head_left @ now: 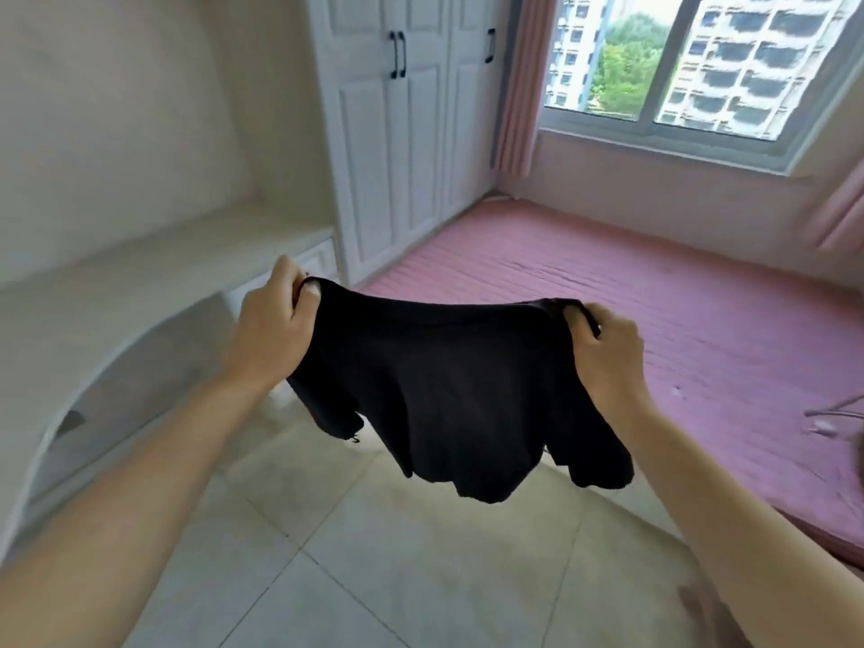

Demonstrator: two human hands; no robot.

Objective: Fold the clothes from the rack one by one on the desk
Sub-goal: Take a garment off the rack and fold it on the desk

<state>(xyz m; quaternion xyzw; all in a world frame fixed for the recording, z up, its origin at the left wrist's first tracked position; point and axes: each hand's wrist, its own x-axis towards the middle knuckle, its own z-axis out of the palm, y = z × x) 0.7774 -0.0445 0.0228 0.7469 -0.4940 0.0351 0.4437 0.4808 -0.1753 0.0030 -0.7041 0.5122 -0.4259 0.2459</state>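
Black garment [449, 395], soft, light, limp, hanging mid-air over the tiled floor [374, 554] with white desk [140, 282] at ten o'clock; best held at upper corners, where left hand [273, 329] and right hand [608, 353] pinch it.

This is a bedroom in a home: a bed [654, 311] with a pink cover lies under a window [701, 63] hung with pink curtains [523, 77], beside a white wardrobe [402, 133] and a built-in white counter [140, 273], over a tiled floor [374, 554].
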